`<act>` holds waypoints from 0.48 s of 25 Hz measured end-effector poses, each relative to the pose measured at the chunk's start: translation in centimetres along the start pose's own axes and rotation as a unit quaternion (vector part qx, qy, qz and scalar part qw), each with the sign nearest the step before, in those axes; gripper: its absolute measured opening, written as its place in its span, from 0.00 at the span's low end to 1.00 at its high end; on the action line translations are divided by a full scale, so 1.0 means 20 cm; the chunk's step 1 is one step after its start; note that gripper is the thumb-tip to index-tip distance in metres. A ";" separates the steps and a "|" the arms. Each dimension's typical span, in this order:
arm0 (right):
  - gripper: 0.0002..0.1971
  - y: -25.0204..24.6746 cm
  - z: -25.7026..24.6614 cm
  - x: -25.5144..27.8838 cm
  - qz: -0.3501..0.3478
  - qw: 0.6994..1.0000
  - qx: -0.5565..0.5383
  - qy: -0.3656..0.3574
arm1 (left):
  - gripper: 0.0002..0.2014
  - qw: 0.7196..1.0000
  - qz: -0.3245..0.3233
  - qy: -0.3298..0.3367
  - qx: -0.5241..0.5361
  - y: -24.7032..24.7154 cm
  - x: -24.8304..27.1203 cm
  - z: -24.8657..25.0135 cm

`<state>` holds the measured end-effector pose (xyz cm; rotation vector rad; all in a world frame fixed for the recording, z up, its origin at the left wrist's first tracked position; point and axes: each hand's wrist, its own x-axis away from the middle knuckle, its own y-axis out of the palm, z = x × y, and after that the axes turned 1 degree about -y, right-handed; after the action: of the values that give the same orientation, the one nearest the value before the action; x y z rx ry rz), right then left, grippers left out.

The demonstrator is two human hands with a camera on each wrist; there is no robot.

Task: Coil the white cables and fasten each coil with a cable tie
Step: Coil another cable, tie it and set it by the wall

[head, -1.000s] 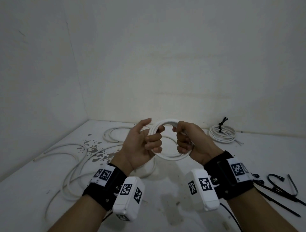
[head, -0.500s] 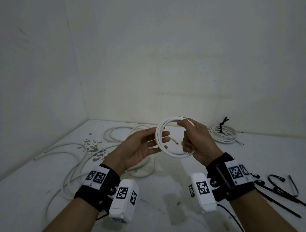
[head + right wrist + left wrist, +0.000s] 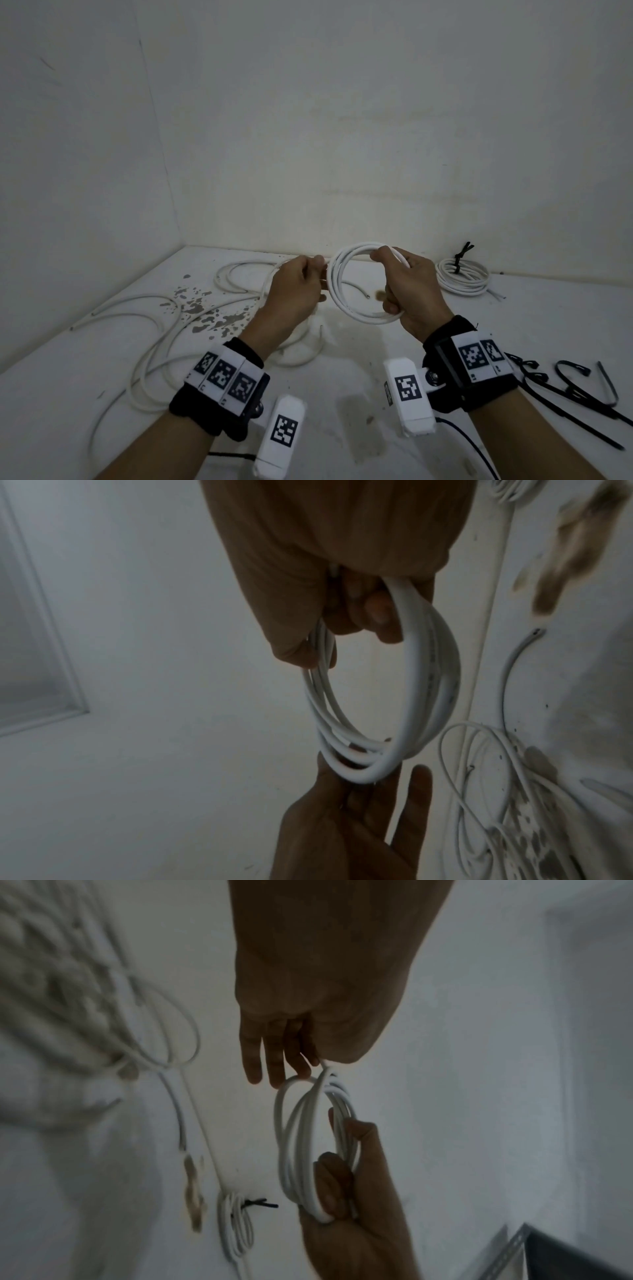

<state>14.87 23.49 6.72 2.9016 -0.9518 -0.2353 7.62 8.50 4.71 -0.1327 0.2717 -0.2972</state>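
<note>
The right hand [image 3: 412, 294] holds a white cable coil [image 3: 346, 291] upright in the air above the middle of the table [image 3: 342, 411], with its fingers [image 3: 377, 615] curled round the right side of the turns and the thumb pressed on the top of the loop. The coil consists of several turns lying close together. The left hand [image 3: 296, 291] is at the left side of the coil; in the right wrist view its fingers [image 3: 419, 780] are nearly straight and slightly spread, with the tips touching the outer turn. In the left wrist view one strand runs up between the left thumb and the fingers, but whether it is pinched cannot be told. Loose white cables [image 3: 154, 346] lie in wide curves on the left part of the table, reaching from the far left corner toward the near edge, and cross an area of dark stains [image 3: 205, 315]. A finished coil [image 3: 462, 279], bound with a black cable tie [image 3: 459, 260], lies flat near the far edge on the right, well apart from both hands. Spare black cable ties [image 3: 575, 394] lie at the right edge of the table, beside the right wrist. Each wrist carries a black strap with printed markers and a white camera housing.
</note>
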 end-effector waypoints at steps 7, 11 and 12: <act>0.11 -0.02 0.00 0.01 -0.017 1.000 0.027 0.001 | 0.21 0.983 -0.029 -0.123 0.134 -0.04 -0.02 0.00; 0.08 -0.03 -0.01 0.01 -0.036 0.997 0.060 -0.016 | 0.26 0.982 -0.094 -0.105 0.123 -0.10 -0.06 0.04; 0.09 -0.02 -0.01 0.02 -0.040 0.997 0.064 -0.016 | 0.27 0.978 -0.139 -0.110 0.111 -0.09 -0.05 0.06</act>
<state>15.37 23.63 6.75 3.0656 -0.8894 -0.2362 6.50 7.13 6.33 0.0182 -0.0033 -0.5848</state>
